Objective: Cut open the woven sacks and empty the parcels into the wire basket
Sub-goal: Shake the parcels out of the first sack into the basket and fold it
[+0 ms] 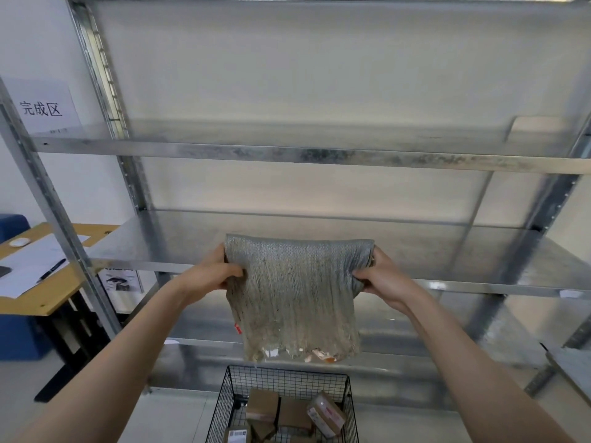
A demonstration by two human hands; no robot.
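Head view: sack [295,295] hangs inverted at frame centre, long axis vertical, its cut mouth down and directly above the basket [281,378] at lower centre. Left hand [212,274] and right hand [382,278] each grip an upper corner, equally near. Basket holds several parcels [287,414]; something pale and orange shows at the mouth.

Over the wire basket [287,369] the hanging sack [297,298] bars our way down; behind it stands steel shelving [319,155]; on either side we find open floor [179,417].
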